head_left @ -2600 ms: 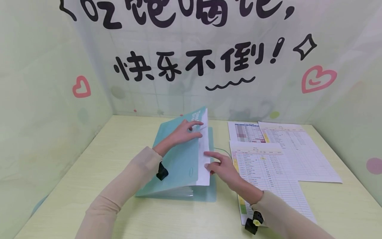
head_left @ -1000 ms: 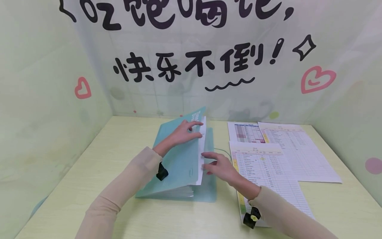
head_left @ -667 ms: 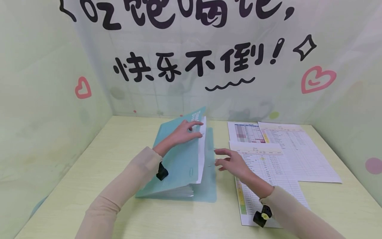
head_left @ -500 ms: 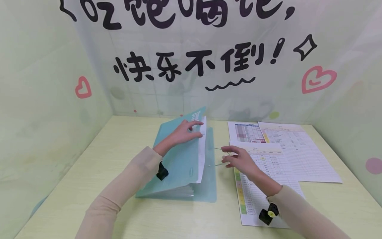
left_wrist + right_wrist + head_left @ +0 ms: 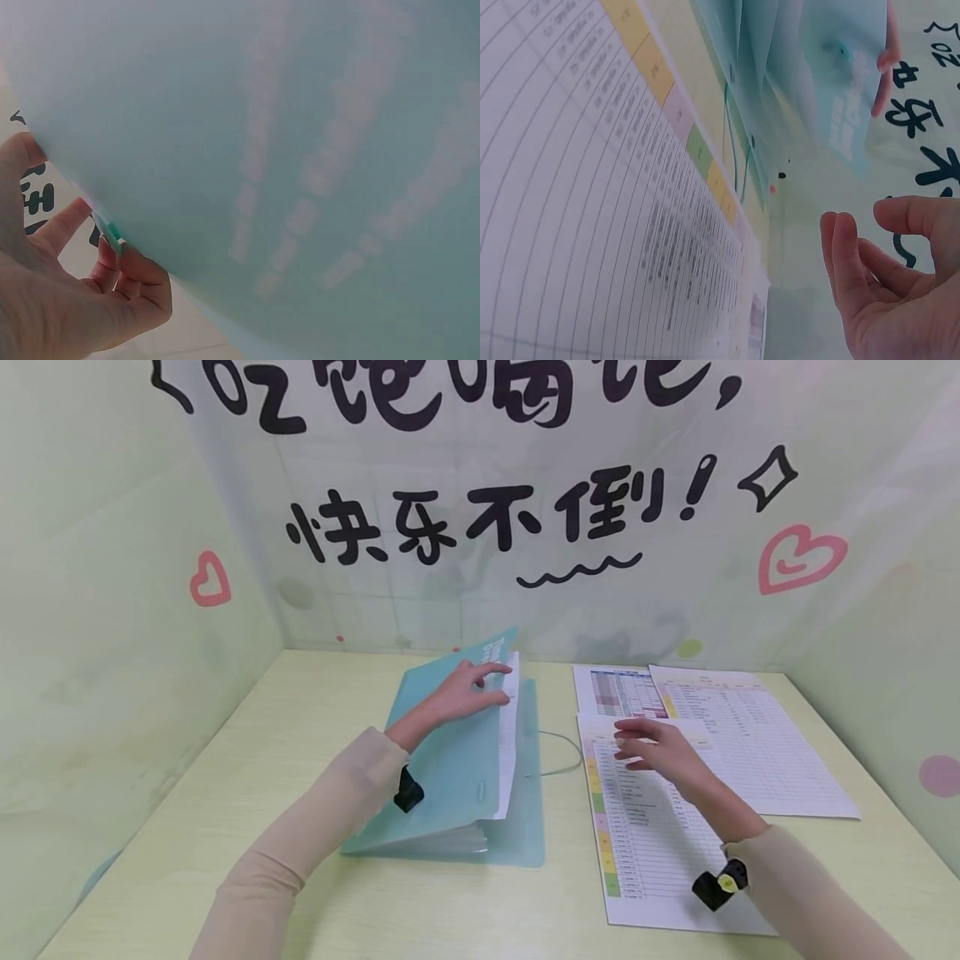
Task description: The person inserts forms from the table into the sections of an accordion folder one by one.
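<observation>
A light teal folder (image 5: 442,760) lies on the table with its front cover lifted at a slant. My left hand (image 5: 467,692) grips the cover's raised right edge; in the left wrist view its fingers (image 5: 142,277) bend around that edge. A white sheet (image 5: 507,760) sits inside, a narrow strip showing beyond the cover. A thin elastic cord (image 5: 577,750) loops out from the back cover onto the table. Over a printed sheet (image 5: 660,877) hovers my right hand (image 5: 660,752), fingers relaxed and holding nothing, as the right wrist view also shows.
Two more printed sheets lie at the back right, one with a dark table (image 5: 622,689) and one with ruled lines (image 5: 757,735), partly overlapping. A fabric backdrop with black lettering (image 5: 502,518) rises behind and beside the pale wooden table (image 5: 247,760).
My right hand first slid the white sheet leftward into the folder. It then let go and moved right, past the cord, to above the printed sheet. My left hand has stayed put.
</observation>
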A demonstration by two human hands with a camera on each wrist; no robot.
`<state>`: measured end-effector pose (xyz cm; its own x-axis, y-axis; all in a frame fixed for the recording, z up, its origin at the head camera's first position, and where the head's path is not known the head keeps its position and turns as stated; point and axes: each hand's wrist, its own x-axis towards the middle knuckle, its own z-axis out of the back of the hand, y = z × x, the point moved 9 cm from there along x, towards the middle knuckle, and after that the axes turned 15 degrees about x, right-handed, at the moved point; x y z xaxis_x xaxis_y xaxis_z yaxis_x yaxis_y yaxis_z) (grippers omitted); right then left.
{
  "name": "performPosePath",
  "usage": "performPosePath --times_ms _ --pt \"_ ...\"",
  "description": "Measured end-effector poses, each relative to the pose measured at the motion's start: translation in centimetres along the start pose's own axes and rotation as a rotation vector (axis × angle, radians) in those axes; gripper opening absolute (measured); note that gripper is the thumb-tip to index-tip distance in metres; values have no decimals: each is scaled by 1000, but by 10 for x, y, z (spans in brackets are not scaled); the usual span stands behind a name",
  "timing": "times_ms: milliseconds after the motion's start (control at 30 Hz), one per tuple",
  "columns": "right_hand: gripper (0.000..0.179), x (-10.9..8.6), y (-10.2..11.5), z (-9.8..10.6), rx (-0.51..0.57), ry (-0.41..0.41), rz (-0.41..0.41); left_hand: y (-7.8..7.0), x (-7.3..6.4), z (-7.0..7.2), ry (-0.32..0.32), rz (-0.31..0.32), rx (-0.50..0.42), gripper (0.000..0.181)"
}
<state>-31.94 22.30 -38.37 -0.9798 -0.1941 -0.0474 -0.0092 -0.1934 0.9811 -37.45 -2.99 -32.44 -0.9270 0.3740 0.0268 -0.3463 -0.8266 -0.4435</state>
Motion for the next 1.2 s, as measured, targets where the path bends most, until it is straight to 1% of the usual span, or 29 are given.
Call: performPosePath --times_ms 67,200,233,300,433,500,600,700,833,867,1033,1200 --pt "54 2 -10 10 -21 5 -5 0 0 0 0 1 1 46" --pt "57 3 -34 27 -30 -9 -59 0 0 0 -1 2 2 46" --pt "57 0 -34 28 -34 -7 -69 1 0 -1 -1 3 3 47" --pt "57 -3 -42 34 -42 -27 -93 1 0 -1 -1 6 2 47" --pt "52 -14 -40 42 -73 -44 -114 0 0 -1 -1 5 1 48" --pt "50 -18 -40 48 -83 -70 -132 0 0 0 -2 5 1 49" --pt "47 -24 -40 58 -99 -85 -150 0 0 0 -1 7 -3 49" --pt "49 -29 -41 71 -98 -115 -152 0 0 0 -3 8 -8 49" --pt "52 -36 -44 89 -123 -140 -147 1 -1 0 -4 10 -6 48" --pt "52 -38 -46 94 -126 -158 -146 0 -1 0 -3 10 -7 48" --pt "57 -44 -51 109 -205 -175 -154 0 -2 1 1 11 -10 48" --pt "65 -50 -54 117 -286 -173 -184 0 -1 0 4 9 -9 49"
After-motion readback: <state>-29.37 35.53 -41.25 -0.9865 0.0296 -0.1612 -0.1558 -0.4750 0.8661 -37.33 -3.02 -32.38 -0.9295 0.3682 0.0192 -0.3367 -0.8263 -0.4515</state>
